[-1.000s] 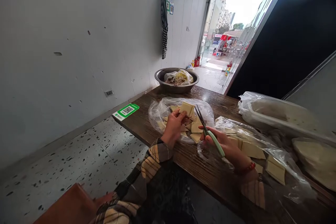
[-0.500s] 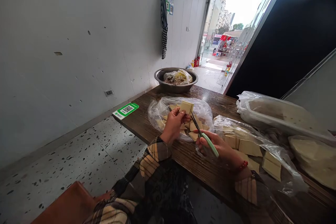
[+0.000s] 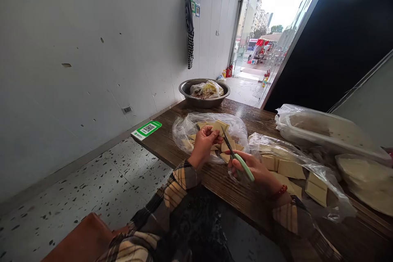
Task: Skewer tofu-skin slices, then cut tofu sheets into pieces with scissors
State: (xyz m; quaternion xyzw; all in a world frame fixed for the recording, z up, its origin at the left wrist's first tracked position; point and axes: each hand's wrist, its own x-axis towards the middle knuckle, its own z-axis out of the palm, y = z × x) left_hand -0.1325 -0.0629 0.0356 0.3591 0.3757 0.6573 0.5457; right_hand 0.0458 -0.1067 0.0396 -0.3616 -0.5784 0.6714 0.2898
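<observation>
My left hand [image 3: 205,142] pinches a pale yellow tofu sheet piece [image 3: 220,127] over a clear plastic bag [image 3: 181,131]. In my right hand [image 3: 253,168] are scissors [image 3: 241,163] with light green handles, their dark blades slanting up to the right edge of that piece. Whether the blades are parted around it is hard to tell. Several similar cut pieces [image 3: 229,146] lie loose in the bag below. To the right, a second clear bag [image 3: 330,184] holds stacked square pieces [image 3: 291,169] close to my right wrist.
A metal basin [image 3: 190,100] with bagged skewers stands at the table's far end. A plastic-lined white tub [image 3: 331,131] and a bag of pale sheets [image 3: 365,176] sit at the right. A green QR card [image 3: 149,128] lies at the wooden table's [image 3: 164,151] left corner.
The held piece has tilted and dropped slightly in my left hand. The scissors stay beside it, with my right hand moved very little. The whole view has shifted slightly.
</observation>
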